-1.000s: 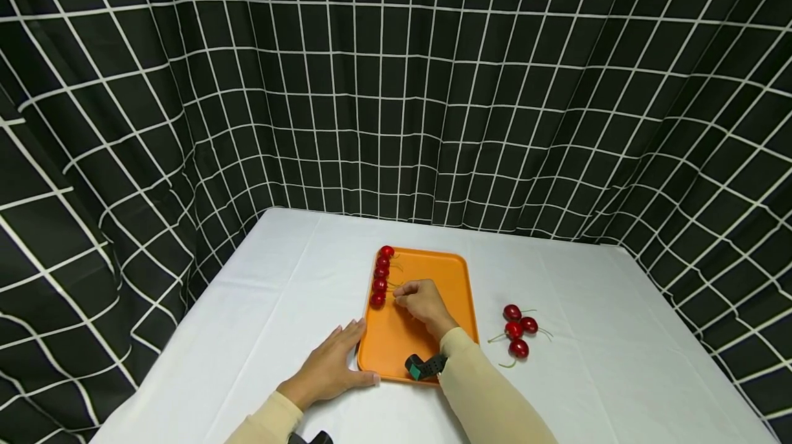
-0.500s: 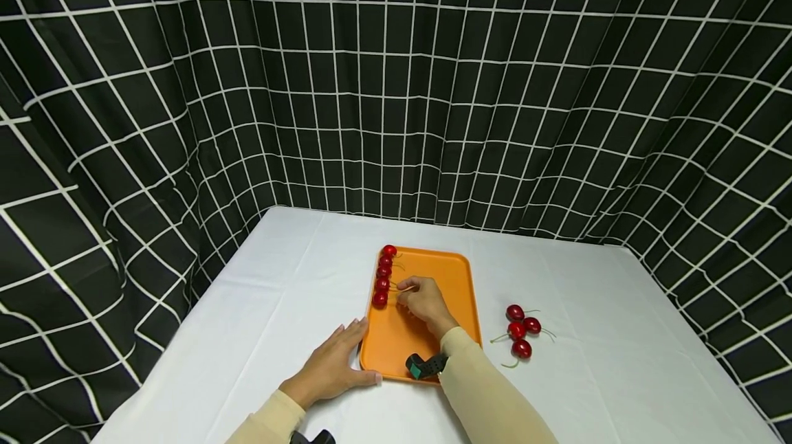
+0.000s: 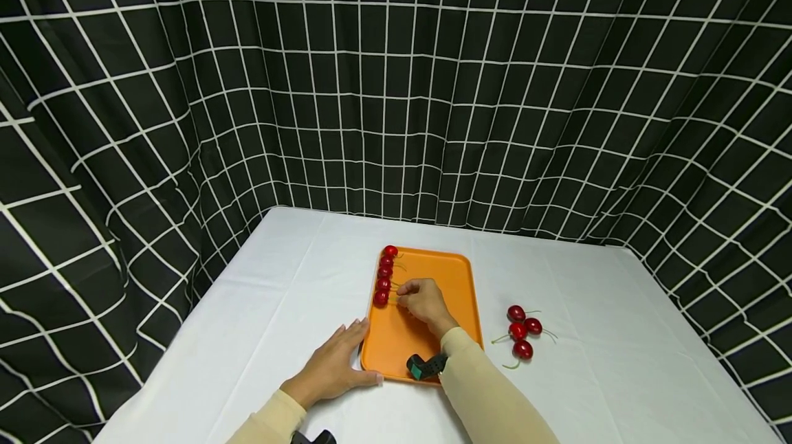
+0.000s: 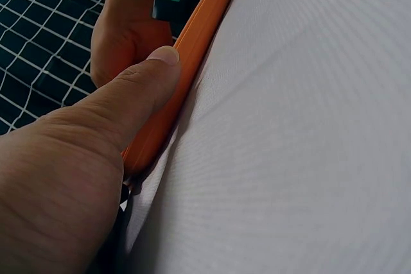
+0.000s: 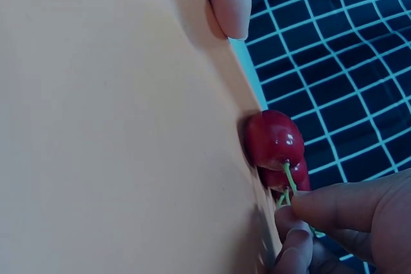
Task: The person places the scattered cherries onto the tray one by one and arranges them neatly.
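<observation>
My right wrist view cuts off most of my right hand [image 3: 423,300], and the far cherries in the row hide behind the nearest one. That hand reaches over the orange tray [image 3: 454,286], knuckles up, its fingers [image 5: 334,206] pinching the green stem of the nearest cherry [image 5: 273,139], which lies at the tray's left rim, seemingly touching it. My left hand [image 3: 334,365] lies flat on the tabletop [image 3: 278,279], fingers straight, thumb [image 4: 138,88] pressed against the tray's near edge.
</observation>
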Demonstrator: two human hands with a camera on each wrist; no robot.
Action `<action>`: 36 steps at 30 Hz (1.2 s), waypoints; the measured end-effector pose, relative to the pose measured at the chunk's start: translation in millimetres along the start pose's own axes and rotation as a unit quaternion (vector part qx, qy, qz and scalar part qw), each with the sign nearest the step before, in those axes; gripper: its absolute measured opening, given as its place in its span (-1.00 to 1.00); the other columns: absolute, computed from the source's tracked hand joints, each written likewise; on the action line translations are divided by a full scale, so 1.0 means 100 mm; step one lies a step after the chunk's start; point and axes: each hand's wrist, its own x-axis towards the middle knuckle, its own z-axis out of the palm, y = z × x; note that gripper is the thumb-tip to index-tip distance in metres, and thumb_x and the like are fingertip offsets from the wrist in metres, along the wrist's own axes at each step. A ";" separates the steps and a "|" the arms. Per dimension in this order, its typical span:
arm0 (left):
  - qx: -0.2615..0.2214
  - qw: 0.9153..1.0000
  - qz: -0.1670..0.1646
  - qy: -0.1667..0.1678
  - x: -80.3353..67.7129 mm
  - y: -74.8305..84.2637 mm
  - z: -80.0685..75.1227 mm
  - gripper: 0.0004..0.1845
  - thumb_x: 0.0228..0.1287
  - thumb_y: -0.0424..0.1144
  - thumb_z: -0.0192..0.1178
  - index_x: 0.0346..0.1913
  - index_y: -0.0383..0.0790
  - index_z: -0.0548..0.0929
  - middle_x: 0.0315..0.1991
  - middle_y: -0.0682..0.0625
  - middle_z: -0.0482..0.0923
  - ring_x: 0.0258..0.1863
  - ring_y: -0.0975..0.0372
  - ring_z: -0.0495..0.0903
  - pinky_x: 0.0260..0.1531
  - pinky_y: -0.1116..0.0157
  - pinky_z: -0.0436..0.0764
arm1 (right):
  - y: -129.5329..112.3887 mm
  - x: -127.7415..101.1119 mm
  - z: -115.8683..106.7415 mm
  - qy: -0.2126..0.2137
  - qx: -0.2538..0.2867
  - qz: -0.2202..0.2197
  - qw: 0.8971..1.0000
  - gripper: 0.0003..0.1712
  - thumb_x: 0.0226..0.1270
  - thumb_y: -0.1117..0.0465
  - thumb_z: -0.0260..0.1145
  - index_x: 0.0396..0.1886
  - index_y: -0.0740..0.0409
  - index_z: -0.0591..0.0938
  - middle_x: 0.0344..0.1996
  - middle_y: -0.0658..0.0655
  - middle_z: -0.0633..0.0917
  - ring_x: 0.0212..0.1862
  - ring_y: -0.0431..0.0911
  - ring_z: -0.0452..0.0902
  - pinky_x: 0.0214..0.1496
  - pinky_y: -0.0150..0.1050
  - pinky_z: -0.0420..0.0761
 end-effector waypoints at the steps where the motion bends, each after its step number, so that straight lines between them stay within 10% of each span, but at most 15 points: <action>1: 0.000 1.000 -0.001 0.000 0.00 0.00 0.01 0.16 -0.07 0.40 0.30 0.45 -0.34 0.20 0.46 -0.12 0.12 0.43 0.05 0.07 0.40 0.03 -0.01 | 0.00 0.00 0.00 0.002 -0.003 0.001 1.000 -0.95 0.18 0.44 0.38 -0.36 0.27 0.68 -0.46 0.11 0.62 -0.54 -0.09 0.45 -0.54 -0.32 0.55; 36: 0.006 1.000 0.005 0.002 0.01 0.01 0.01 0.18 -0.08 0.41 0.29 0.45 -0.35 0.19 0.45 -0.13 0.12 0.44 0.05 0.06 0.42 0.05 -0.06 | -0.04 -0.20 -0.62 0.033 0.055 0.006 0.998 -0.71 0.22 0.29 0.37 -0.07 0.30 0.66 -0.37 0.13 0.65 -0.34 0.04 0.52 -0.36 -0.21 0.60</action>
